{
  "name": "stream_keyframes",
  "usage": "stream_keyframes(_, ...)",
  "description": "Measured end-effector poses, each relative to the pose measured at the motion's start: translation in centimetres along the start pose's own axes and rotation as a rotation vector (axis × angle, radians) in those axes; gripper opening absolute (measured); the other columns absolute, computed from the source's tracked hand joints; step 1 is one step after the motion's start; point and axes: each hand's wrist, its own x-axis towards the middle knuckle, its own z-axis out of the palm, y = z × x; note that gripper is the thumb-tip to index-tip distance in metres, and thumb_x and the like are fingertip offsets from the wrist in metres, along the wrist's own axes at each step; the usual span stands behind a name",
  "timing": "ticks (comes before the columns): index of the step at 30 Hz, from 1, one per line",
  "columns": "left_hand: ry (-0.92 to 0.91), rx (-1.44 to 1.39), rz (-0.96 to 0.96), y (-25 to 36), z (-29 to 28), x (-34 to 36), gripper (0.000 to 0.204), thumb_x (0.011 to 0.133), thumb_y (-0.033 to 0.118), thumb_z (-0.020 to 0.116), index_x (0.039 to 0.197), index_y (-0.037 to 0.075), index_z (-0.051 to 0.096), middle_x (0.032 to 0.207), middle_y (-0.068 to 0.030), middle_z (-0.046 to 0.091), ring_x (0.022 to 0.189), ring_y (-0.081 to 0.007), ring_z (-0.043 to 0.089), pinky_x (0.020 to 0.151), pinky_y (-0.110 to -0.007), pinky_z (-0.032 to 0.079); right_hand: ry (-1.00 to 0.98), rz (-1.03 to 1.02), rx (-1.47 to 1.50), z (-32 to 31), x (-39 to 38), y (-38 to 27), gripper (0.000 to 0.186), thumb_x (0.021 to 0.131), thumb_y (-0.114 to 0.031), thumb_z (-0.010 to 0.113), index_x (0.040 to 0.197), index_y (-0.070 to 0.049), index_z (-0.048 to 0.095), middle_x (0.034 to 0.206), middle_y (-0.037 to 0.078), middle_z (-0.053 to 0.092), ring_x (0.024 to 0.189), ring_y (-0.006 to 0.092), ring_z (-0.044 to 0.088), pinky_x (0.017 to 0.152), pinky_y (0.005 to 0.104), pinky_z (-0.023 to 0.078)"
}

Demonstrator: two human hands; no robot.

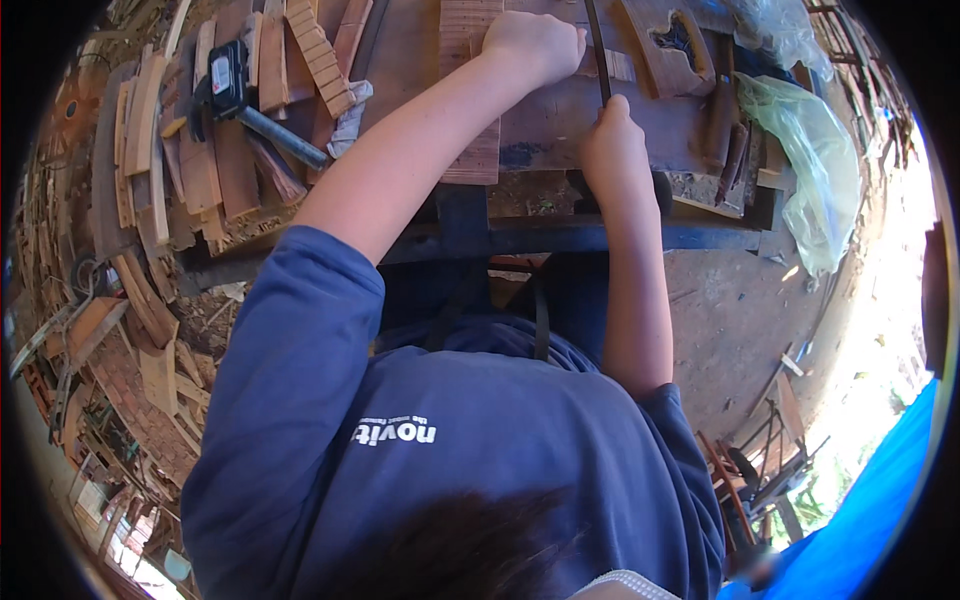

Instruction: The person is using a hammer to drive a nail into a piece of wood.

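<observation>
My right hand is closed round the near end of a long, thin, dark metal tool, which looks like a file or a narrow blade; which one I cannot tell. The tool points away from me, past the upper edge. To its left, my left hand is curled low over the workbench, with its fingertips hidden. A small light wooden piece sticks out beside those fingers, and the tool crosses over it. Beneath my left wrist lies a flat reddish-brown board, reaching to the bench's front edge.
Many wooden strips are stacked at left, with a hammer-like tool with a blue-grey handle and a black boxy device on them. A hollowed wooden block and a greenish plastic bag sit at right. A dark rail runs along the front.
</observation>
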Motion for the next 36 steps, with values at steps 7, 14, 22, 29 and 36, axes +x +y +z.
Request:
stream_keyframes(7, 0.028, 0.001, -0.037, -0.8, 0.5, -0.9, 0.051, 0.102, 0.033, 0.031, 0.085, 0.01, 0.073, 0.084, -0.0148, 0.072, 0.08, -0.031, 0.071, 0.074, -0.046, 0.056, -0.087, 0.1, 0.022, 0.1, -4.7, 0.2, 0.017, 0.092, -0.004, 0.042, 0.107, 0.005, 0.041, 0.103, 0.039, 0.061, 0.102, 0.0536, 0.058, 0.087, 0.0552, 0.048)
stream_keyframes(14, 0.298, 0.085, 0.095, -0.3, 2.7, -1.0, 0.046, 0.1, 0.035, 0.036, 0.086, 0.01, 0.072, 0.08, -0.013, 0.072, 0.077, -0.0299, 0.072, 0.07, -0.045, 0.057, -0.055, 0.07, -0.065, -0.4, 0.0, -1.5, 0.021, 0.092, -0.003, 0.043, 0.11, 0.007, 0.041, 0.103, 0.04, 0.06, 0.103, 0.0531, 0.058, 0.088, 0.0545, 0.047)
stream_keyframes(22, 0.047, 0.005, 0.007, -0.1, 0.4, -1.2, 0.047, 0.099, 0.034, 0.037, 0.088, 0.009, 0.075, 0.089, -0.015, 0.073, 0.084, -0.0314, 0.072, 0.076, -0.046, 0.057, -0.097, 0.024, -0.021, -0.6, -3.1, 1.6, 0.021, 0.094, -0.007, 0.042, 0.111, 0.005, 0.042, 0.104, 0.037, 0.061, 0.106, 0.0522, 0.057, 0.089, 0.0549, 0.047)
stream_keyframes(29, -0.002, -0.007, -0.046, 0.3, 0.3, -1.2, 0.048, 0.098, 0.035, 0.039, 0.09, 0.007, 0.076, 0.092, -0.0182, 0.073, 0.089, -0.0317, 0.072, 0.079, -0.047, 0.056, -0.085, 0.0, -0.04, 0.4, -4.2, 2.0, 0.02, 0.095, -0.008, 0.043, 0.112, 0.002, 0.042, 0.103, 0.036, 0.062, 0.104, 0.0505, 0.059, 0.086, 0.0554, 0.048)
stream_keyframes(36, 0.023, -0.052, -0.004, 0.3, 0.3, -1.2, 0.049, 0.099, 0.036, 0.037, 0.089, 0.007, 0.076, 0.093, -0.0182, 0.073, 0.09, -0.0323, 0.072, 0.08, -0.048, 0.056, -0.042, -0.033, 0.029, 0.3, -1.2, 2.0, 0.017, 0.096, -0.011, 0.044, 0.107, 0.002, 0.045, 0.099, 0.036, 0.062, 0.1, 0.0517, 0.059, 0.084, 0.0553, 0.048)
